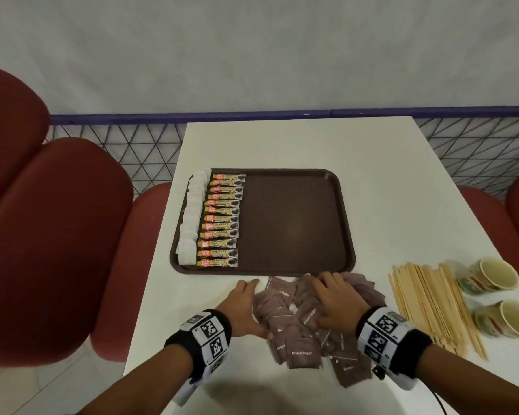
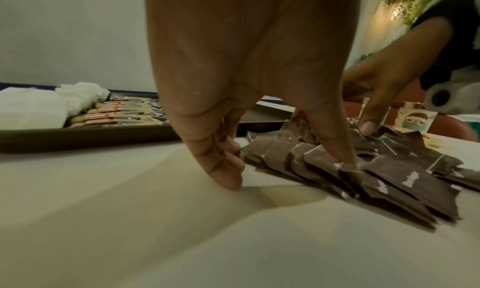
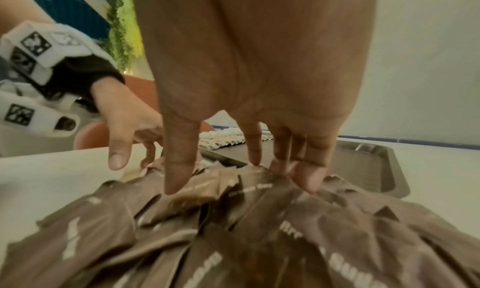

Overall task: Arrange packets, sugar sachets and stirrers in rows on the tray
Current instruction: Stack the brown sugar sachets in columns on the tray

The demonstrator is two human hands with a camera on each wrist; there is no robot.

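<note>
Right up close: a loose heap of brown sugar sachets (image 1: pixel 297 330) spread on the white desk (image 1: pixel 402 205), just short of the tray's near rim. Left hand (image 1: pixel 246 307) at the heap's left edge, fingers fairly straight and spread, thumb (image 2: pixel 335 140) pressing down on sachets, other fingertips (image 2: pixel 228 179) touching the desk beside the pile; nothing gripped. Right hand (image 1: pixel 336 298) flat over the top of the heap, fingers (image 3: pixel 179 161) apart and extended, tips pressing into the sachets, nothing pinched. Off to the right, well clear of the hands: a bundle of wooden stirrers (image 1: pixel 429 304) lying on the desk, with two paper cups (image 1: pixel 492 277) on their sides just beyond them at the desk's right edge. Further out, the brown tray (image 1: pixel 294 220), flat on the desk. Along its left side, a column of white tea bags (image 1: pixel 192 217), partly overhanging the rim. Right beside those, a neat row of yellow granules packets (image 1: pixel 222 220), stacked front to back. Rest of the tray floor bare. Farthest back, red chairs (image 1: pixel 57 235) and a blue mesh railing (image 1: pixel 150 139).
</note>
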